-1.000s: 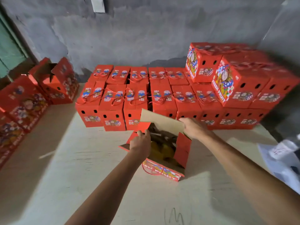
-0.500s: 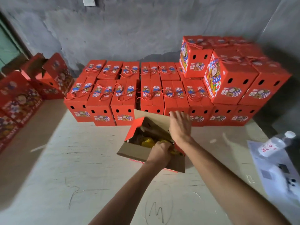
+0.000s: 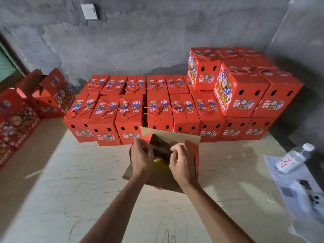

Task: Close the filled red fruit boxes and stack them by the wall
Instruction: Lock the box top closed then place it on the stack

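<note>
Head view: left hand (image 3: 142,157) and right hand (image 3: 182,161) curled over open box (image 3: 192,155), apparently pinching inner flaps. Best to fold side flaps flat first, then outer ones.

Bare bench (image 3: 70,199) toward the near edge and left side. Blocked along the far edge by stacked red boxes (image 3: 157,109); right edge by a bottle (image 3: 292,157) and papers (image 3: 298,190).

rough grey plastered wall (image 3: 157,35) with a white switch plate (image 3: 89,11); pale scuffed wooden table (image 3: 70,190); dim light
</note>
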### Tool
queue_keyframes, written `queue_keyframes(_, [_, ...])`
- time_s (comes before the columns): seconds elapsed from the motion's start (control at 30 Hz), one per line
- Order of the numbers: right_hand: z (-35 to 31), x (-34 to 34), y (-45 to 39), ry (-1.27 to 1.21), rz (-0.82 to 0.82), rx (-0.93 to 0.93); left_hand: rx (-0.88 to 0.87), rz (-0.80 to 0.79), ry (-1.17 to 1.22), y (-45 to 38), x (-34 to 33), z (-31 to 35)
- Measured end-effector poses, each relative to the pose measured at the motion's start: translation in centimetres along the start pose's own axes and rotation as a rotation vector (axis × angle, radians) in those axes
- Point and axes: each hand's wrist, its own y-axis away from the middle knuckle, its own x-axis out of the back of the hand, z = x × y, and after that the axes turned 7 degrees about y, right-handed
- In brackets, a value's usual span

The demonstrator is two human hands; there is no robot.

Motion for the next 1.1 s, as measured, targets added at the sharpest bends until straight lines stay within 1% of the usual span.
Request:
queue_keyframes(0.07, [1.3,0.5,-0.4,0.075,0.115,-0.101,0.04,0.08,0.021,-1.1,0.3,-0.6])
queue_keyframes(0.1, [2.0,0.8,-0.4,0.112,0.153,-0.181,0.06,0.092,-0.013,-1.6,0.4,-1.2])
queue_keyframes(0.13, [2.7,0.9,-0.3,0.155,0.16,-0.269,0.079,0.071,-0.078,-2.1,0.4,-1.9])
queue_keyframes(0.17, [3.5,0.9,-0.2,0.207,0.126,-0.359,0.1,0.014,-0.168,-2.4,0.4,-2.6])
queue_keyframes(0.23, [4.7,0.8,0.2,0.306,-0.047,-0.505,0.144,-0.14,-0.34,-2.6,0.5,-3.7])
queue_keyframes(0.3, [5.6,0.4,0.5,0.37,-0.205,-0.571,0.158,-0.252,-0.435,-2.4,0.6,-4.2])
queue_keyframes(0.37, [6.1,0.2,0.5,0.395,-0.263,-0.552,0.159,-0.272,-0.448,-2.2,0.7,-4.4])
queue_keyframes(0.5, [7.1,0.2,0.2,0.391,-0.29,-0.51,0.137,-0.179,-0.432,-0.5,1.0,-4.7])
queue_keyframes(0.63, [8.1,0.1,-0.3,0.381,-0.347,-0.443,0.169,-0.118,-0.482,2.3,1.2,-4.8])
queue_keyframes(0.73, [8.2,0.0,-0.3,0.384,-0.328,-0.412,0.175,-0.126,-0.504,2.5,1.5,-5.0])
queue_keyframes(0.83, [8.0,0.0,-0.2,0.38,-0.361,-0.401,0.185,-0.159,-0.512,1.8,1.6,-5.2])
queue_keyframes(0.97, [8.0,0.2,-0.2,0.326,-0.366,-0.43,0.167,-0.175,-0.464,1.6,1.8,-5.3])
queue_keyframes(1.1, [8.0,0.3,0.0,0.316,-0.392,-0.419,0.19,-0.24,-0.501,1.7,1.9,-5.5])
